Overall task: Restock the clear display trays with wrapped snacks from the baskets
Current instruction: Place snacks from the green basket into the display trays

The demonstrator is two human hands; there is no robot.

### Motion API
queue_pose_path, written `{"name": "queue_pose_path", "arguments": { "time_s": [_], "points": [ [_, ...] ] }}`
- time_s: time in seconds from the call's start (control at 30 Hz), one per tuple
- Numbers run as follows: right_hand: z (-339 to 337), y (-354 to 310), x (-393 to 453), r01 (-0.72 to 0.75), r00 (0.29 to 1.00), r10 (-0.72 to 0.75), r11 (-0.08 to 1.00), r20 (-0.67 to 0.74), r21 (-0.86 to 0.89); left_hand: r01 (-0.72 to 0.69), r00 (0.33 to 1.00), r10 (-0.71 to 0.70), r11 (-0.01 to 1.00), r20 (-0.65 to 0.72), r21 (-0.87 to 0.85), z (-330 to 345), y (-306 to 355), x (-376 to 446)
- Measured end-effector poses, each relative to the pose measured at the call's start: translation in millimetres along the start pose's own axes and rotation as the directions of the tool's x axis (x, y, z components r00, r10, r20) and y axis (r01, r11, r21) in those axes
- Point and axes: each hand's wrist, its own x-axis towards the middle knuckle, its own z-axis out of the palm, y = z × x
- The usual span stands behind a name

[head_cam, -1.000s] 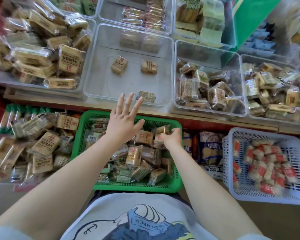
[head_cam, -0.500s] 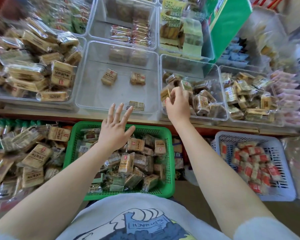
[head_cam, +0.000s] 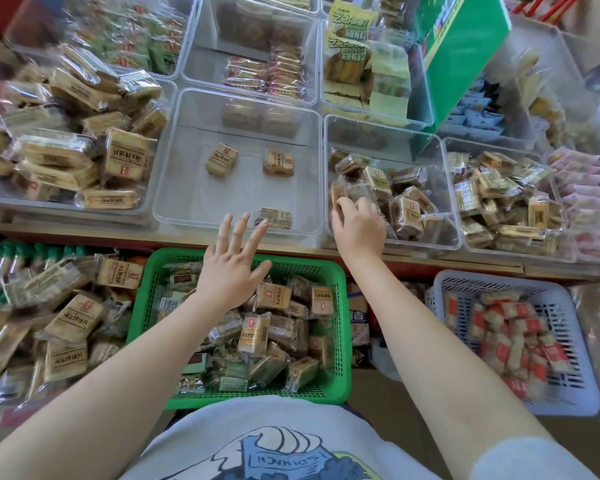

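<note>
Clear display trays (head_cam: 174, 209) sit side by side on the worktop (head_cam: 84, 230), their long sides running away from the person. The centre tray (head_cam: 238, 98) is nearly bare: three wrapped snacks lie flat on its floor, one (head_cam: 221, 160) with its long axis tilted toward the far right, one (head_cam: 279, 162) just right of it lying crosswise, and one (head_cam: 274, 218) against the near wall, also crosswise. The tray to its right (head_cam: 392, 133) holds a loose heap of brown wrapped squares pointing every way.

Below the worktop edge stands a green basket (head_cam: 340, 341), full of mixed wrapped snacks, its long axis running away from the person. To the right is a pale blue basket (head_cam: 568, 341) of red-and-white packets; to the left, a loose pile of tan packets (head_cam: 73, 320).

The hands are apart. The left hand (head_cam: 231, 271) hovers over the far end of the green basket, fingers straight and spread, pointing toward the centre tray and holding nothing. The right hand (head_cam: 357, 223) reaches over the near wall of the right-hand tray, its fingers curled round a wrapped snack (head_cam: 359, 194) at the near left corner of the heap; which way that snack's long axis lies I cannot tell.
</note>
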Motion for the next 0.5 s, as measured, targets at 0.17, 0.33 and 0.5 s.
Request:
{"name": "queue_pose_path", "arguments": {
  "time_s": [0.17, 0.33, 0.5],
  "points": [
    [-5.1, 3.1, 17.3, -0.279, 0.950, 0.292, 0.953, 0.114, -0.118, -0.003, 1.000, 0.003, 1.000, 0.009, 0.022, 0.2, -1.3, 1.1],
    [-2.9, 7.5, 33.3, -0.176, 0.878, 0.222, 0.974, 0.425, -0.144, -0.004, 1.000, 0.004, 1.000, 0.012, 0.023, -0.2, -1.0, 0.9],
    [-3.6, 27.2, 66.9, -0.276, 0.919, 0.279, 0.960, 0.280, -0.051, -0.006, 1.000, 0.005, 0.999, 0.013, 0.043, 0.5, -1.4, 1.1]
  ]
}}
